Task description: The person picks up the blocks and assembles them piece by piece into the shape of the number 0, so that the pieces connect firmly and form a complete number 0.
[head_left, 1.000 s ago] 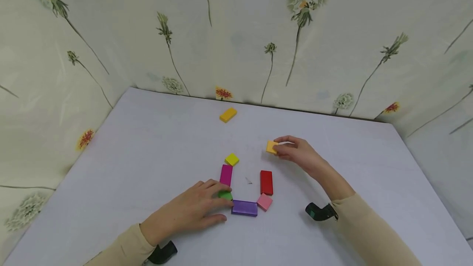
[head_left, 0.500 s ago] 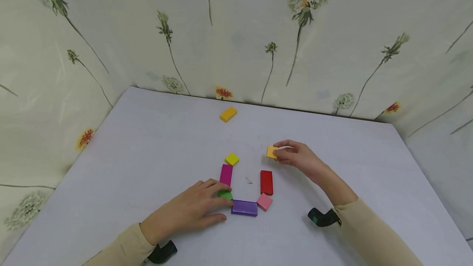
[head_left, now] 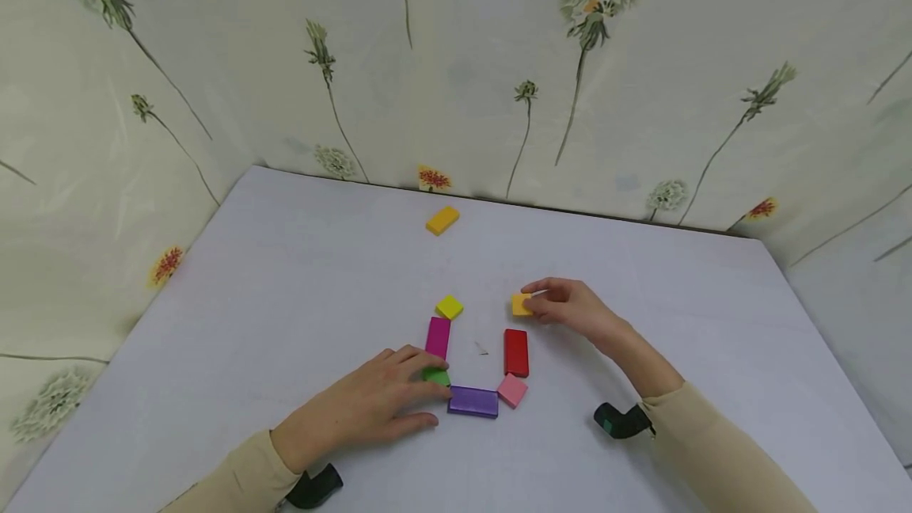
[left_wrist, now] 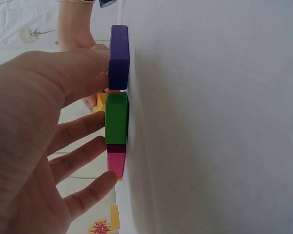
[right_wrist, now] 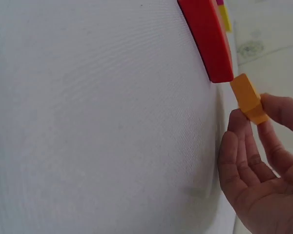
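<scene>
In the head view my right hand (head_left: 573, 311) pinches a small light-orange block (head_left: 519, 305) between thumb and fingers, just beyond the far end of a red block (head_left: 516, 353). The right wrist view has this orange block (right_wrist: 245, 95) tilted close to the red one. My left hand (head_left: 366, 394) lies with spread fingers over a green block (head_left: 437, 377), fingertips at its top. Its forefinger reaches the corner of a purple block (head_left: 473, 402). A magenta block (head_left: 438, 336), a yellow block (head_left: 450, 307) and a pink block (head_left: 512, 391) continue the U-shaped outline.
A loose deep-yellow oblong block (head_left: 442, 220) lies near the back edge of the white table (head_left: 321, 260). A flower-printed curtain (head_left: 463, 85) hangs behind and to the sides. Dark camera mounts (head_left: 621, 420) stick out from both wrists.
My right hand has brought the light-orange block nearer, down toward the far end of the red block. The left hand and the laid blocks have stayed put.
</scene>
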`<state>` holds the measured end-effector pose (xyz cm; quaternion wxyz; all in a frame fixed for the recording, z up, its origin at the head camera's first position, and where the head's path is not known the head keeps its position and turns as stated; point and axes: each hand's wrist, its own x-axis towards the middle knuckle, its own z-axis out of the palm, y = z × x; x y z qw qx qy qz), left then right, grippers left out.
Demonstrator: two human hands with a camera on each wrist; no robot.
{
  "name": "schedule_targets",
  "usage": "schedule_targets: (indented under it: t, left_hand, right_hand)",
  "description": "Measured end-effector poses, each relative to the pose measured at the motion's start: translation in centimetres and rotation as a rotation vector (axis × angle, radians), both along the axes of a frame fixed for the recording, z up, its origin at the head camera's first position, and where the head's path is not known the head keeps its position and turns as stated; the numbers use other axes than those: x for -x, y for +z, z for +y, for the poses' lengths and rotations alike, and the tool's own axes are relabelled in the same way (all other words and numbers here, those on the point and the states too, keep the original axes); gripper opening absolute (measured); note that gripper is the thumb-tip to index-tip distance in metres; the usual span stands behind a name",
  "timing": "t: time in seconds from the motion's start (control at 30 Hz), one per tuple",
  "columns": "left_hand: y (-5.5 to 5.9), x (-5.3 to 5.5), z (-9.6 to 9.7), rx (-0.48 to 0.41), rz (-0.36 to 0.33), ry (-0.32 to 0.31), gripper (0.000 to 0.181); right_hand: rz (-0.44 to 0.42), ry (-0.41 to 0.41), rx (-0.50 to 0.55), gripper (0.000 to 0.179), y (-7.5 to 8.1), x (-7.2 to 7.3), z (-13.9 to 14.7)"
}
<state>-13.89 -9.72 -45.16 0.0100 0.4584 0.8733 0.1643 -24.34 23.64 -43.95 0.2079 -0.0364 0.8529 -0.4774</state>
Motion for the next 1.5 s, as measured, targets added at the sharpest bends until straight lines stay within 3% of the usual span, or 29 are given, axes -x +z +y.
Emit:
schedule_targets:
  t: [0.13,0.3,0.57,1.13,1.5]
  left_hand:
    - [-0.1,0.0,0.0,0.000,-0.009,0.000,0.033]
    - [0.0,0.1,0.1,0.005,-0.025,0.001,0.033]
    - [0.0,0.0,0.0,0.010,-0.032,0.009,0.033]
    - [-0.1,0.1,0.1,0.007,-0.001,-0.002,0.033]
    - [-0.1,0.0,0.1,0.012,-0.005,0.001,0.034]
  right_hand:
    - [0.030,0.042,-0.017,0.042,-0.1,0.0,-0.2]
    - [0.129,0.095,-0.077,0.041,-0.1,-0.1,-0.5]
    - [0.270,0.111,-0.201,0.036,-0.5,-0.2,-1.5]
    - [0.290,0.128,-0.211,0.030,-0.5,-0.5,-2.1]
    - [0.351,0.191,-0.205,0.027,-0.5,-0.9,-2.4]
